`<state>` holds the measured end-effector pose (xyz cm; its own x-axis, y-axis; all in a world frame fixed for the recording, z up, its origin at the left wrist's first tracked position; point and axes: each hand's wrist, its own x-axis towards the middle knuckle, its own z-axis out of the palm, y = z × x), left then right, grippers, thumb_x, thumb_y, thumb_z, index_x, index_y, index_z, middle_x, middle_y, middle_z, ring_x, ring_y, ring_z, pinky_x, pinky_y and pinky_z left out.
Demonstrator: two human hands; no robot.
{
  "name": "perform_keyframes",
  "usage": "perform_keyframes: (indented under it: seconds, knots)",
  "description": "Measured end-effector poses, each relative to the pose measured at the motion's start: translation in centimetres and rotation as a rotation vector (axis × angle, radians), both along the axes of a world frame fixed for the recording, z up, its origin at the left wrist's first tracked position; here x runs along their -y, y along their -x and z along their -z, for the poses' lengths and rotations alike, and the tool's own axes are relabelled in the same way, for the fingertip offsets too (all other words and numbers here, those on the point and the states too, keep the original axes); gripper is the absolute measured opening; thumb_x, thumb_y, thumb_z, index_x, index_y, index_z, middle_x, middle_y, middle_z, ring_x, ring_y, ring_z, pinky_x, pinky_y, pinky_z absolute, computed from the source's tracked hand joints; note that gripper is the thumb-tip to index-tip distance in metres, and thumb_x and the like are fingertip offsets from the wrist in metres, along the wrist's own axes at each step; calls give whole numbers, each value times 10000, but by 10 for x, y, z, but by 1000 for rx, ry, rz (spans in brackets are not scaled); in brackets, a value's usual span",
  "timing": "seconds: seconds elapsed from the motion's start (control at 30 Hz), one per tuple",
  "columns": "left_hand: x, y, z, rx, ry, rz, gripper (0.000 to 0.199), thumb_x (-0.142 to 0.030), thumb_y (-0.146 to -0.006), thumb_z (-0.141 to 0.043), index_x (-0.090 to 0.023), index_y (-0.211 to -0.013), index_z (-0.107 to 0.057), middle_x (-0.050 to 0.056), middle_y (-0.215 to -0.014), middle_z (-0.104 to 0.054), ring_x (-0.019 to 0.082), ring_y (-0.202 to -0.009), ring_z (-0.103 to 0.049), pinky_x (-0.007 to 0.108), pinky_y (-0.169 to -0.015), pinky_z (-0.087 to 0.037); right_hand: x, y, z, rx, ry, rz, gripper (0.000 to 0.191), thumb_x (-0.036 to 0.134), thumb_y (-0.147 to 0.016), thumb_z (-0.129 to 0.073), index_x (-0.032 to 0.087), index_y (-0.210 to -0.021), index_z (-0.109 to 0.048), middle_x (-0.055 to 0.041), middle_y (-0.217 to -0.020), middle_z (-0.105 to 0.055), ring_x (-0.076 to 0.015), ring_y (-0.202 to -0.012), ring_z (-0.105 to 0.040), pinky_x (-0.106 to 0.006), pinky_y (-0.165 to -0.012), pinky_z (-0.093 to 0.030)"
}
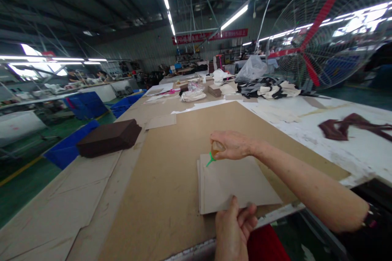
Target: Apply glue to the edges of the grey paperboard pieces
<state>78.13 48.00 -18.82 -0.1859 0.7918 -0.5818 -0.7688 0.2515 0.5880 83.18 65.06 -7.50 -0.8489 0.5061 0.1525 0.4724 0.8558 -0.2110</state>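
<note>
My right hand [231, 144] is closed around a small glue bottle [218, 147] of amber colour. Its green nozzle [210, 159] points down at the far left corner of a stack of grey-beige card sheets [235, 181]. At the stack's near edge is my left hand [234, 228], palm turned up, with the thumb against the top sheet and the fingers curled at the edge. The stack lies on a large brown board [159, 171] that covers part of the table. Any glue under the nozzle tip is too small to make out.
A dark brown stack of pieces [108, 138] sits left, beside a blue bin [72, 147]. Flat card sheets [76, 195] line the left edge. Fabric scraps [269, 89] and plastic bags [252, 68] lie farther back. A large fan [306, 51] stands right, near brown cloth [339, 127].
</note>
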Motion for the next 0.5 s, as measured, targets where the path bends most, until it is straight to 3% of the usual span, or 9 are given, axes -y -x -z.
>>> perform_keyframes:
  seconds: [0.33, 0.5]
  knots:
    - [-1, 1, 3, -10, 29, 11, 166, -211, -891, -556, -74, -966, -501, 122, -824, -635, 247, -801, -684, 238, -517, -529, -7, -91, -5, 59, 104, 254, 316, 432, -745, -618, 182, -926, -550, -36, -876, -597, -174, -765, -528, -256, -633, -330]
    - [-1, 1, 3, -14, 24, 14, 168, -219, -884, -566, -90, -960, -491, 123, -873, -632, 249, -815, -684, 245, -525, -535, -5, -97, -10, 84, 117, 287, 318, 440, -742, -621, 191, -927, -549, -26, -862, -599, -171, -751, -536, -253, -615, -327]
